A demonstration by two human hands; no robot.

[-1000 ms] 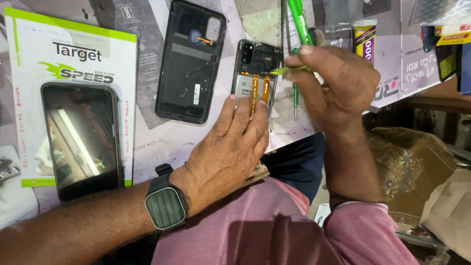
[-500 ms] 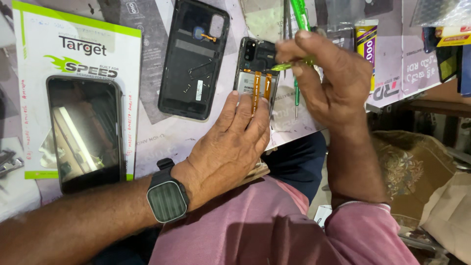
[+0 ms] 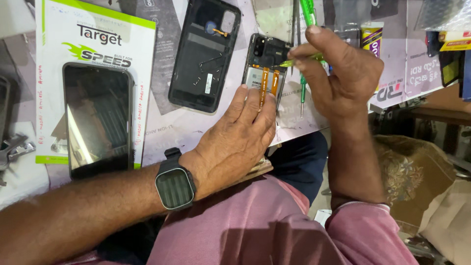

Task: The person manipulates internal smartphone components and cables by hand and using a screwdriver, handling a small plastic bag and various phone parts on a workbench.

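So that the open phone (image 3: 265, 68) does not slide on the desk (image 3: 191, 130), I press my left hand (image 3: 235, 142) flat on its lower end, fingers (image 3: 255, 105) stretched out together and holding nothing. The phone lies on its face with its back off. Its long side runs away from me, camera end at the far end. Two orange strips (image 3: 269, 83) run the same way down its middle. My right hand (image 3: 343, 73) pinches a thin green tool (image 3: 294, 62). The tool lies sideways, its tip pointing left at the phone's top part. The black back cover (image 3: 203, 54) rests just beside the phone, on its left.
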